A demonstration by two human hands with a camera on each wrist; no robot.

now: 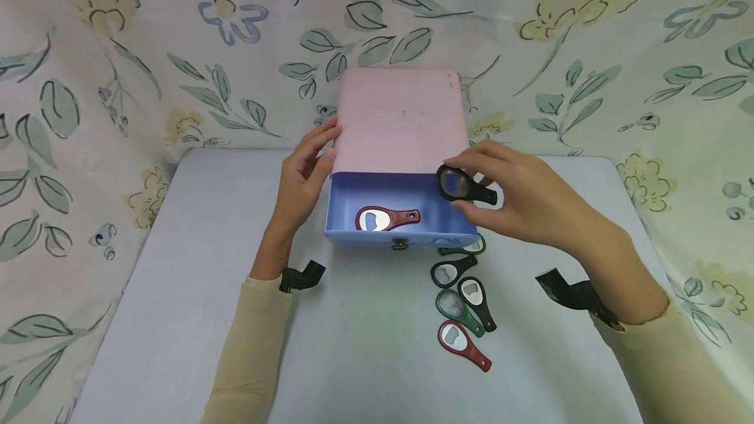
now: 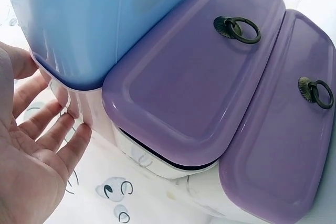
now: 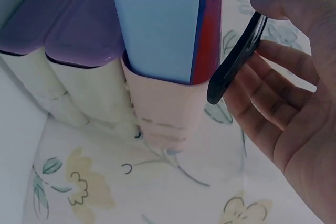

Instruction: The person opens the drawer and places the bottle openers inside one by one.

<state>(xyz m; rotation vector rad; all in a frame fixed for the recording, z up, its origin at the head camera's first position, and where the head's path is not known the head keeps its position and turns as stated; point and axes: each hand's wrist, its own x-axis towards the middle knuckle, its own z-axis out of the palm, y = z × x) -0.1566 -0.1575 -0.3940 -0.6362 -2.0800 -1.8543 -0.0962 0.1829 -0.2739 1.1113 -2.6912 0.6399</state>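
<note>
My right hand (image 1: 512, 195) pinches a black bottle opener (image 1: 482, 194) between thumb and fingers, over the right front part of the pulled-out blue drawer (image 1: 359, 238). The right wrist view shows this opener (image 3: 231, 72) edge-on, beside the drawer. Inside the drawer, a red bottle opener (image 1: 406, 217) lies near the front wall. My left hand (image 1: 300, 182) rests its fingertips against the left side of the pink cabinet (image 1: 400, 123). In the left wrist view the fingers of my left hand (image 2: 42, 145) are spread loosely at the pink edge, next to the drawer.
Several bottle openers lie in a row on the white table (image 1: 365, 345), right of the drawer front: a red one (image 1: 471, 351), green ones and black ones. The topmost is partly hidden under the drawer. Two purple drawers (image 2: 184, 82) with ring pulls sit below the blue one.
</note>
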